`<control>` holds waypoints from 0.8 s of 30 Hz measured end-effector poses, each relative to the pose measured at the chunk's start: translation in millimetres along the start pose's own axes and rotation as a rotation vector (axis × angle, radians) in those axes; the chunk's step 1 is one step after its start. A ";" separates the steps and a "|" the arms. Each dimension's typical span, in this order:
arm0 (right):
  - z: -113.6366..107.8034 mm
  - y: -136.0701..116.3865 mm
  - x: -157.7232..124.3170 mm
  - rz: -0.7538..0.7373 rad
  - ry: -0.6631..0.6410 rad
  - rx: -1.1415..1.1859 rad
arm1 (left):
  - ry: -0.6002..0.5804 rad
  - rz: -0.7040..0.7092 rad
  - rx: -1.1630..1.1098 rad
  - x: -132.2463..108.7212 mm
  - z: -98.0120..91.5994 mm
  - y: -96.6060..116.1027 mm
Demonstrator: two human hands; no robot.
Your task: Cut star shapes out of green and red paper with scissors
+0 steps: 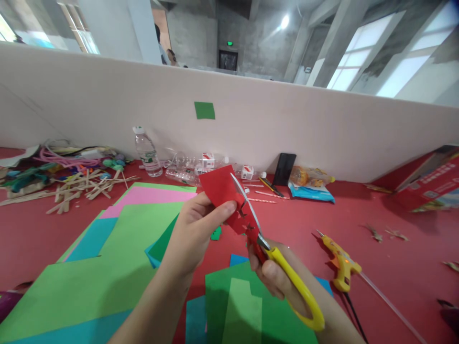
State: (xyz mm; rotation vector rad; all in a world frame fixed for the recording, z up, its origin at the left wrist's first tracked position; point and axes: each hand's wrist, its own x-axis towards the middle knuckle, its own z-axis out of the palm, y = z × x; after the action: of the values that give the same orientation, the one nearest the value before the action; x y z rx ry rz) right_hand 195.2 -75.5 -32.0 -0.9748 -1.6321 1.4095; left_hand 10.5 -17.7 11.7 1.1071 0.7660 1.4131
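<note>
My left hand (195,227) pinches a piece of red paper (219,185) between thumb and fingers, raised above the table. Notches and small cut-outs run along the paper's lower right side. In my right hand (274,274) is a pair of scissors (296,282) with yellow handles, its fingers wrapped around them. One long blade points up and to the left along the paper's right edge; the other blade is mostly hidden. Below my hands lie sheets of dark green paper (283,310) and a light green strip (243,306). Small green scraps (216,233) sit behind the left hand.
Large coloured sheets (136,239) cover the left side. A yellow glue gun (342,265) lies right, its cord trailing forward. Wooden sticks (95,184), plastic bottles (148,155), a black phone (285,168) and a red box (426,186) stand or lie toward the white partition (251,119).
</note>
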 end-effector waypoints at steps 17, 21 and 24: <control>6.3 -12.5 -2.0 0.100 0.115 -0.082 | 0.000 -0.013 0.019 -0.6 -0.9 1.2; 7.5 -12.1 -1.9 0.113 0.152 -0.100 | -0.006 -0.012 -0.010 0.0 0.2 2.4; 7.6 -12.1 -1.5 0.109 0.158 -0.097 | -0.012 -0.004 -0.004 -0.2 -0.2 2.6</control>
State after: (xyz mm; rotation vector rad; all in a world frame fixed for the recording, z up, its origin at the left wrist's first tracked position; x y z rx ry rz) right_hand 188.2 -81.2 -20.8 -1.2164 -1.5623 1.2982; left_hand 9.3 -18.3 14.0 1.1091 0.7564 1.4028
